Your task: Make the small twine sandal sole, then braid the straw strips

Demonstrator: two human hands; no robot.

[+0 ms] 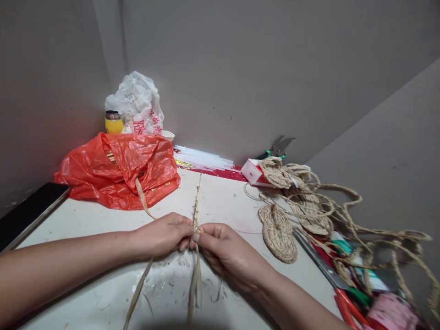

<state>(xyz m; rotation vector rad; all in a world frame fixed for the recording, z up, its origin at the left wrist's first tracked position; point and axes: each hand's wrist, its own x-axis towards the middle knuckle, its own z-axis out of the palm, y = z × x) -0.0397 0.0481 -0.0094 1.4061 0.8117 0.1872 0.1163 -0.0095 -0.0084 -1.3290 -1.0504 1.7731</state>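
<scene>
Both my hands meet at the middle of a white table. My left hand and my right hand pinch a thin straw braid that runs away from me toward the back wall. Loose straw strips hang from below my fingers toward the near edge. Another strip trails from my left hand toward a red plastic bag. Both hands have their fingers closed on the straw.
A red plastic bag, a white bag and a yellow jar sit at the back left. A dark tablet lies far left. Woven straw ovals and braided cord, scissors and pliers crowd the right side.
</scene>
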